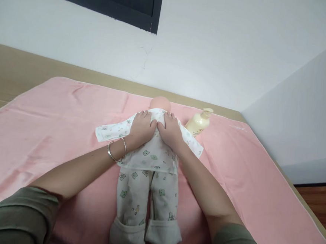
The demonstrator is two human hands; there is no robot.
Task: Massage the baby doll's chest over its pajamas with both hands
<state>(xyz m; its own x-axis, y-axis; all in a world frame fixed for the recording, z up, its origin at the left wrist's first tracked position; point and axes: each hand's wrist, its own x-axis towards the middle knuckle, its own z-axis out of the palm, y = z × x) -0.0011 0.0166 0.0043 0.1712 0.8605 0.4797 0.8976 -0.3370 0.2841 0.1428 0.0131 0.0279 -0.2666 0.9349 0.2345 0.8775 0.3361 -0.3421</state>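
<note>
Pink mat: under the doll.
Bracelets: left wrist.
Left hand: palm-down on shirt, open, grasping nothing.
Doll: mid-mat, head at 12 o'clock, trousers toward 6.
Right hand: likewise open, palm-down on shirt; thumbs near each other.
Pump bottle: 2 o'clock from shirt, beside its sleeve.

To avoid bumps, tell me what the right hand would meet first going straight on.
Beyond the printed shirt under it, the right hand would probably meet the doll's head first; depth is unclear.
</note>
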